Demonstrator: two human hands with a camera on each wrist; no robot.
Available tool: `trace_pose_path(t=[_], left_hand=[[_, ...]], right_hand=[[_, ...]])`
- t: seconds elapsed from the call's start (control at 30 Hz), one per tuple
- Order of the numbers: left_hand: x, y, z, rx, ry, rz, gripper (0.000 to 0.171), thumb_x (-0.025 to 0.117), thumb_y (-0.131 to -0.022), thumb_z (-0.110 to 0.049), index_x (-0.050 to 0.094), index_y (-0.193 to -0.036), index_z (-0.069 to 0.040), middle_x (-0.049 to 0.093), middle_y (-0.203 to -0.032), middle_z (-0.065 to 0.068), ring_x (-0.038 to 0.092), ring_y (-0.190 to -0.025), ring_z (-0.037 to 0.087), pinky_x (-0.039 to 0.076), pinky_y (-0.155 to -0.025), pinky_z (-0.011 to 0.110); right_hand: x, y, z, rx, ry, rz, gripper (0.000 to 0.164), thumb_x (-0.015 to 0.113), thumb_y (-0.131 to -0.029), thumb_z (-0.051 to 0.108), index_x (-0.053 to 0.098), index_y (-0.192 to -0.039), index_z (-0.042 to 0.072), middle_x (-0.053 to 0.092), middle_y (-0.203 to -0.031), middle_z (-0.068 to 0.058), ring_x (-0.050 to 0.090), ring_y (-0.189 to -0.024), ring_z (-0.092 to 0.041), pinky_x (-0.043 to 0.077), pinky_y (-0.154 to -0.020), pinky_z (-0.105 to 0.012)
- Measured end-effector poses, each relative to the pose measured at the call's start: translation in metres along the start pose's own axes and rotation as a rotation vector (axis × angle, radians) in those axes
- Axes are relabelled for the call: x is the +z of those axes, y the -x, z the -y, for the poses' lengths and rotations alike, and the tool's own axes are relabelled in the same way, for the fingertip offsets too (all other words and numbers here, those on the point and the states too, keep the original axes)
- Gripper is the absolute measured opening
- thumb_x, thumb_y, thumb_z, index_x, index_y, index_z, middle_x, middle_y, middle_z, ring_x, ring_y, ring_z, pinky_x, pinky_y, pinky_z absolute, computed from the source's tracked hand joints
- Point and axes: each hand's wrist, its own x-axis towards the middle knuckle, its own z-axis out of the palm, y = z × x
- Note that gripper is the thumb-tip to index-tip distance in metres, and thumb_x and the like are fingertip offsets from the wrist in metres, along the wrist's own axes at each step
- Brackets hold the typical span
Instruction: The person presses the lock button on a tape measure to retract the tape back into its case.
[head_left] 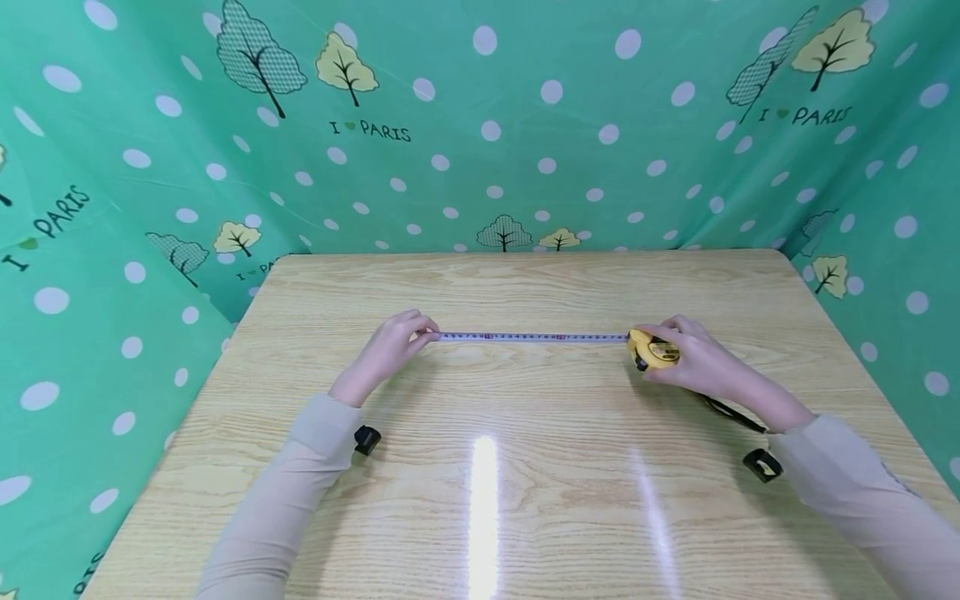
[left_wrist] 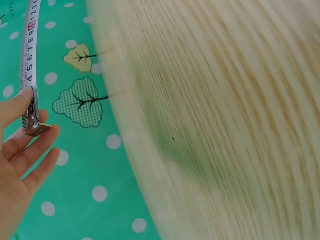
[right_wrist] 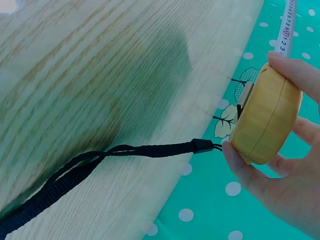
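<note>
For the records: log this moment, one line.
left hand: pinches tape end; right hand: grips case; tape: extended between hands; strap: attached to case

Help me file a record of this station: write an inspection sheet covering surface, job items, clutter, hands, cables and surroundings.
Surface: wood-grain table, with bright light streaks on it.
Job items: yellow tape measure, its blade drawn out between the hands; black strap attached to the case.
Clutter: nothing seen; a small black item shows beside the left sleeve and another beside the right sleeve, purpose unclear.
Left hand: pinches the blade near its hooked end.
Right hand: holds the case.
Cables: nothing seen.
Surroundings: green dotted cloth with tree prints, behind and at both sides.
</note>
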Motion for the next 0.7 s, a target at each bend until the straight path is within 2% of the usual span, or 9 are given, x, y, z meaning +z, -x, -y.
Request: trace_pose_path(t=[0.33,0.7], left_hand=[[0.005,-0.004,-0.004,0.016,-0.009,-0.001,0.005,0.065,-0.079,-0.009,0.065,-0.083,-0.005,0.06,-0.076,0.004,0.057,-0.072,0.016,0.05,-0.065,0.029],[0.011,-0.008,-0.009,0.055,-0.015,-0.001,0.004,0.066,-0.078,-0.008,0.065,-0.081,-0.005,0.061,-0.075,0.003,0.057,-0.07,0.015,0.049,-0.066,0.028]], right_hand=[[0.001,-0.001,0.002,-0.005,-0.014,-0.005,0.066,0.073,-0.072,0.022,0.043,-0.13,0.008,0.043,-0.106,-0.018,0.043,-0.093,-0.031,0.039,-0.066,-0.036],[0.002,-0.002,0.005,0.001,-0.016,0.003,0.067,0.073,-0.072,0.023,0.043,-0.13,0.006,0.041,-0.109,-0.02,0.041,-0.099,-0.036,0.04,-0.071,-0.045]])
